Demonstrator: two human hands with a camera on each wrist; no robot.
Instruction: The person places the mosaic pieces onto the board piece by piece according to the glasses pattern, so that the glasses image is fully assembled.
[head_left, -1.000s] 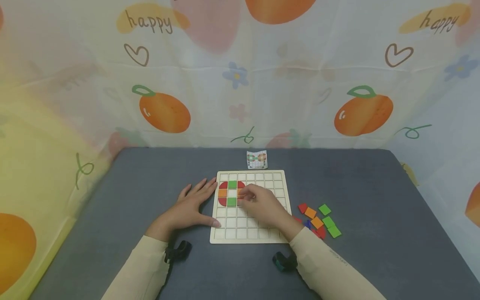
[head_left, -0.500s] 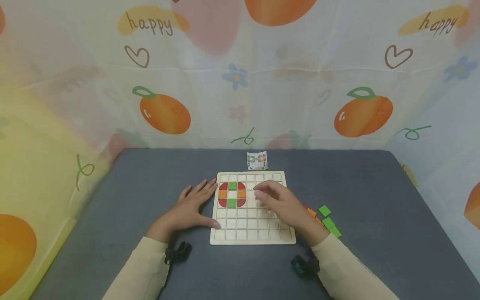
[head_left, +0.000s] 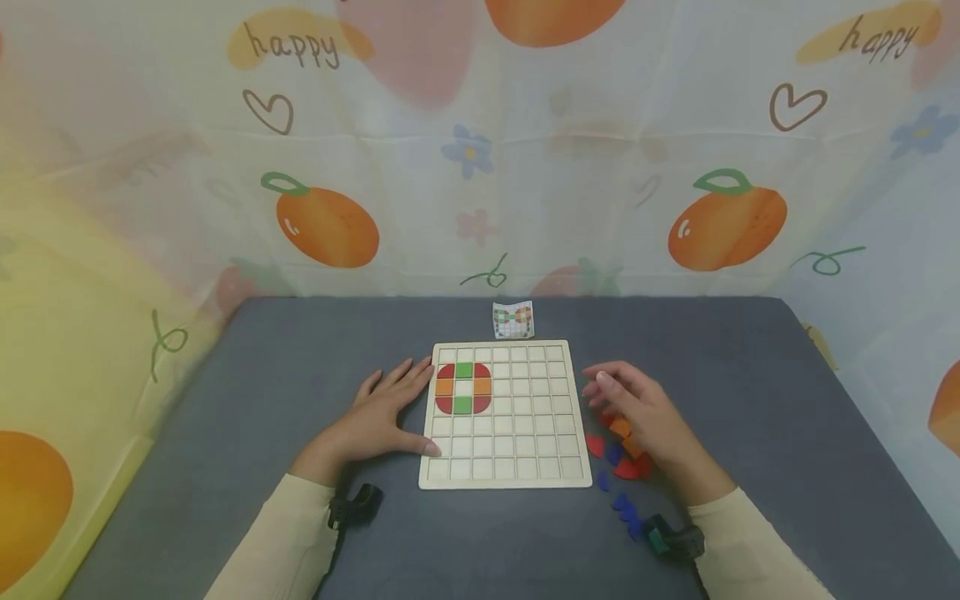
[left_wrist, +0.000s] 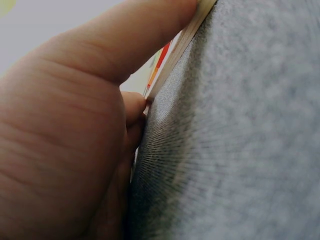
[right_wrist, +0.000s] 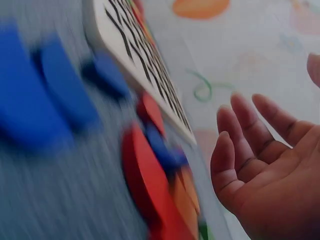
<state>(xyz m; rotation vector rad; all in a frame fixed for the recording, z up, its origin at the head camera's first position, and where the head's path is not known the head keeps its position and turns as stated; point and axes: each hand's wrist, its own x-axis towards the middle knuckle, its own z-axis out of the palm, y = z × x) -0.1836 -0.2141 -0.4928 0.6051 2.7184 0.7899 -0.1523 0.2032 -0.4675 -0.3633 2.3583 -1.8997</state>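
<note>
A pale wooden grid board (head_left: 525, 429) lies on the dark grey table. Red, green and orange pieces form a rounded ring around a bare square in its upper left; one green tile (head_left: 463, 406) sits at the ring's bottom. My left hand (head_left: 375, 417) rests at the board's left edge, fingers spread and thumb on the frame. Beyond the board's right edge, my right hand (head_left: 641, 412) hovers over loose pieces with relaxed fingers and nothing between them. Under it lie orange tiles (head_left: 620, 428) and red pieces (head_left: 626, 470), partly hidden by the hand.
Several blue pieces (head_left: 624, 505) trail toward the front, near the right wrist camera (head_left: 671, 540). Behind the board lies a small printed card (head_left: 513, 320) with a coloured pattern. A fruit-printed cloth (head_left: 562, 167) hangs behind the table.
My right hand has moved right, off the ring and over the loose pieces. An orange piece now shows fully at the ring's right side. The left hand has stayed put.
</note>
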